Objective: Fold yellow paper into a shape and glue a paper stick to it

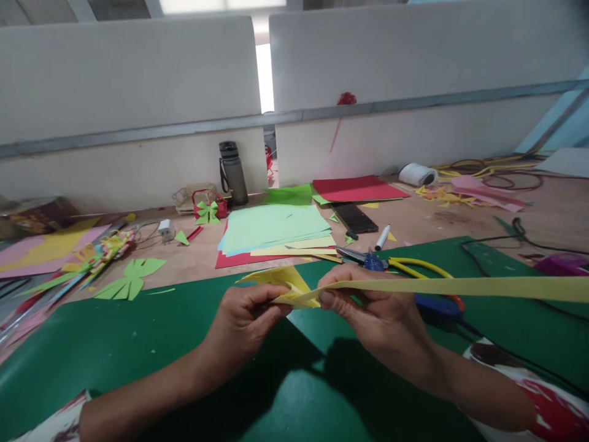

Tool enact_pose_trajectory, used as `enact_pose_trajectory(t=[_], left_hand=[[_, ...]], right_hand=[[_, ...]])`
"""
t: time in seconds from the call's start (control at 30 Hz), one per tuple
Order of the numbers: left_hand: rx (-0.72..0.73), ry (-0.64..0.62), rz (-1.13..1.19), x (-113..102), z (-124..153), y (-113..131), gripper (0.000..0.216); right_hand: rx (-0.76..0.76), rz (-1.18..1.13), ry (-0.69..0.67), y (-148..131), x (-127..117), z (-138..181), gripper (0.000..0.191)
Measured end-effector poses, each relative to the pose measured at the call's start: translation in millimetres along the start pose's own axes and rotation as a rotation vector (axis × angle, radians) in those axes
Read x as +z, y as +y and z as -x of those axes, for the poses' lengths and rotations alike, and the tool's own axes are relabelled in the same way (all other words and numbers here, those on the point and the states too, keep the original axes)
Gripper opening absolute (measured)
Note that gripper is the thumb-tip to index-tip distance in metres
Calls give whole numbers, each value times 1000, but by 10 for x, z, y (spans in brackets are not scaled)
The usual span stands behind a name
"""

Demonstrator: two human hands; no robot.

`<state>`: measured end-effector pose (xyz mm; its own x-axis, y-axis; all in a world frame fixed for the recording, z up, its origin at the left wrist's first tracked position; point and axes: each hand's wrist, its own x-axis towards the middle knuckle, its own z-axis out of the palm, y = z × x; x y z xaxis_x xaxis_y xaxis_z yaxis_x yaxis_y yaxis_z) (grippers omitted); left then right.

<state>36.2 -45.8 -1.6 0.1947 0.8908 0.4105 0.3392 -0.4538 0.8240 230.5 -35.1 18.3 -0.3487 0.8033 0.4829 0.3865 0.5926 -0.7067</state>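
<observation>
Above the green mat (207, 393), my left hand (246, 319) pinches the left side of a folded yellow paper piece (294, 282). Part of that piece fans out behind my fingers. On its right side, my right hand (368, 313) grips a long pale yellow paper strip (478, 286) between thumb and fingers. The strip crosses the folded piece and runs out past the right edge of the view. My two hands are a short gap apart. The exact join of strip and piece is partly hidden by my fingers.
Behind my hands lie a stack of pale green paper (276, 227), red sheets (354, 188), a phone (354, 218) and a marker (382, 237). Yellow-handled scissors (414, 264) and a blue glue gun (437, 307) lie by my right hand. A bottle (234, 175) stands at the back; green paper cutouts (131, 279) lie left.
</observation>
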Motion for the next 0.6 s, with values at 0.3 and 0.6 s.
enact_pose_trajectory(t=[0.3,0.6], left_hand=[[-1,-7,5,11,-2,19,13],[3,-22,11,19,-5,44,12]], right_hand=[[5,21,-21,6,6,-9,12],[62,29,-50,0,17,-22,14]])
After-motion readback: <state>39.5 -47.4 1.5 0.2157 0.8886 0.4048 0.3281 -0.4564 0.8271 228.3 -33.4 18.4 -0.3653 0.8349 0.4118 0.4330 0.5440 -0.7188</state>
